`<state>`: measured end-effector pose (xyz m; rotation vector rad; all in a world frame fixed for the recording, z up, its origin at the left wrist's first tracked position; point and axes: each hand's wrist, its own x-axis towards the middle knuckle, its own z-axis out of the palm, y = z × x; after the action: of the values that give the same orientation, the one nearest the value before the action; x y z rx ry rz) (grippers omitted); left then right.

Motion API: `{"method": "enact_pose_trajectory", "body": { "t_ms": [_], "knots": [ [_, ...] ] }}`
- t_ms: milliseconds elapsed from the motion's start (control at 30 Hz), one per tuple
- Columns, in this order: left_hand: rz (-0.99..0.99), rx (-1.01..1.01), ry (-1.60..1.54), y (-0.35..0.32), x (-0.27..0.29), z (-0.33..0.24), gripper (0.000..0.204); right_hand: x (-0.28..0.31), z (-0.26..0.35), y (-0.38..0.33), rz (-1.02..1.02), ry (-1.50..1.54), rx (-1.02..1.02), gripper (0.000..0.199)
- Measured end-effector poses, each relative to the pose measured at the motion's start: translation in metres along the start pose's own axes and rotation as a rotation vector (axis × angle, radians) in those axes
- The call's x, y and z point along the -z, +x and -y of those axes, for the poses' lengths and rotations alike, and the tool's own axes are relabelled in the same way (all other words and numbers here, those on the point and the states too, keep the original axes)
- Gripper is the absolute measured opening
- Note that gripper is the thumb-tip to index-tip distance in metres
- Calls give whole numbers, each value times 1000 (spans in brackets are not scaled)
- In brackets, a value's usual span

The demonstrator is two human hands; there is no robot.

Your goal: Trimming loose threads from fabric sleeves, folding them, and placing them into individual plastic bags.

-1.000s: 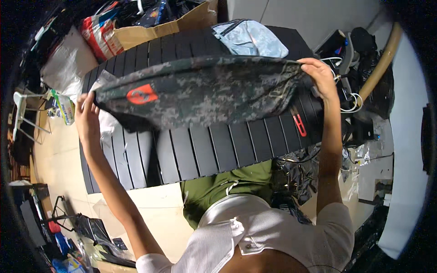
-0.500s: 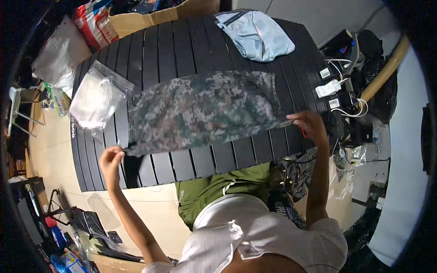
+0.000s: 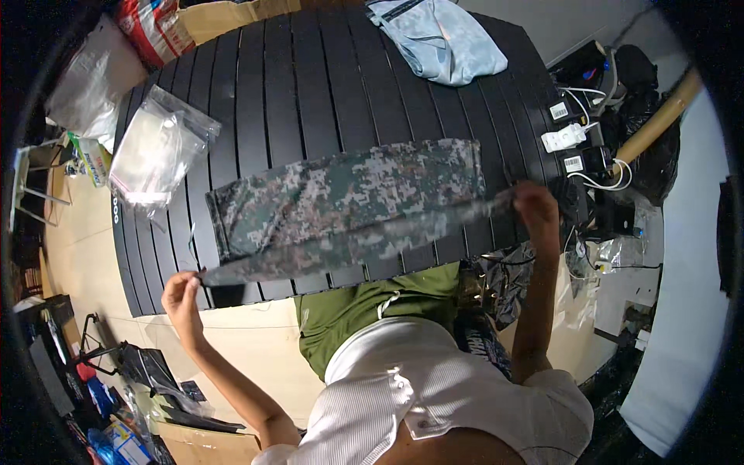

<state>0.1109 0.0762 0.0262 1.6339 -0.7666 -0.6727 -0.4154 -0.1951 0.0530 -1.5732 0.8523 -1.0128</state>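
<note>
The left hand (image 3: 183, 288) is pinched on the near left corner of a camouflage garment (image 3: 345, 205), just off the worktop's (image 3: 310, 85) near edge. The garment lies flat across the middle of the dark slatted worktop, its near edge lifted and blurred between the two hands. To its left, a clear plastic bag (image 3: 155, 151) with something pale inside rests at the worktop's left rim, and a second clear bag (image 3: 81, 85) sits beyond that rim; what it holds cannot be told. Bare slats stretch between the garment and a light blue folded cloth (image 3: 446, 39) at the far edge. The right hand (image 3: 535, 208) is closed on the garment's near right corner, close to the worktop's right edge, where white adapters and cables (image 3: 570, 139) crowd the space beside it.
</note>
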Motion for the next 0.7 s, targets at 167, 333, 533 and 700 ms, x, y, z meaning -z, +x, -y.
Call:
{"method": "enact_pose_trajectory", "body": {
  "t_ms": [167, 333, 533, 700],
  "knots": [
    [-182, 22, -36, 35, -57, 1, 26, -36, -22, 40, -201, -23, -182, 23],
    [-227, -154, 238, 66, -86, 23, 24, -44, -62, 55, -324, -117, -228, 24],
    [-263, -236, 291, 79, -87, 15, 24, -54, -58, 61, -384, -299, 3, 20],
    [-223, -176, 466, 86, -101, 11, 22, -57, -58, 56, -376, -628, -91, 20]
  ]
}}
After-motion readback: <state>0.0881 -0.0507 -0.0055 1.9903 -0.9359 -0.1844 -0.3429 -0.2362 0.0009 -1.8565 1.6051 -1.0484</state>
